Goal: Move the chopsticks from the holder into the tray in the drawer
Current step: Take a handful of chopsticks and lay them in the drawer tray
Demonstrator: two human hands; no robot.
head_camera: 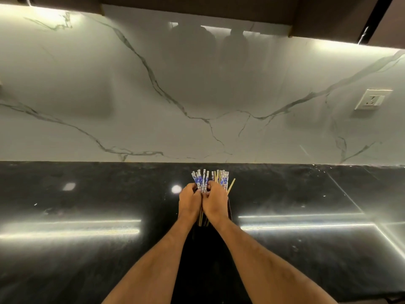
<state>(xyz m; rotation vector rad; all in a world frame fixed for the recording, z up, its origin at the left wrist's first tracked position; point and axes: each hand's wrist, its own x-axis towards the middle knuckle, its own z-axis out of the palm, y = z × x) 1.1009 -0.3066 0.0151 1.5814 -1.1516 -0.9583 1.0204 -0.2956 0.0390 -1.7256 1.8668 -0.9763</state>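
Note:
A bunch of wooden chopsticks (202, 178) with blue-and-white patterned tops stands upright in a dark holder (229, 210) on the black countertop (87, 205). My left hand (189, 204) grips the left part of the bunch. Beside it, my right hand (215, 202) grips the right part, its fingers curled round the sticks. Both hands touch each other at the middle and cover most of the holder. One plain stick (231, 186) leans out to the right. No drawer or tray is in view.
A white marble-patterned backsplash (197, 106) rises behind the counter, with a wall socket (372, 99) at the right. Dark cabinets (219, 7) hang overhead. Light strips reflect on the glossy counter at both sides.

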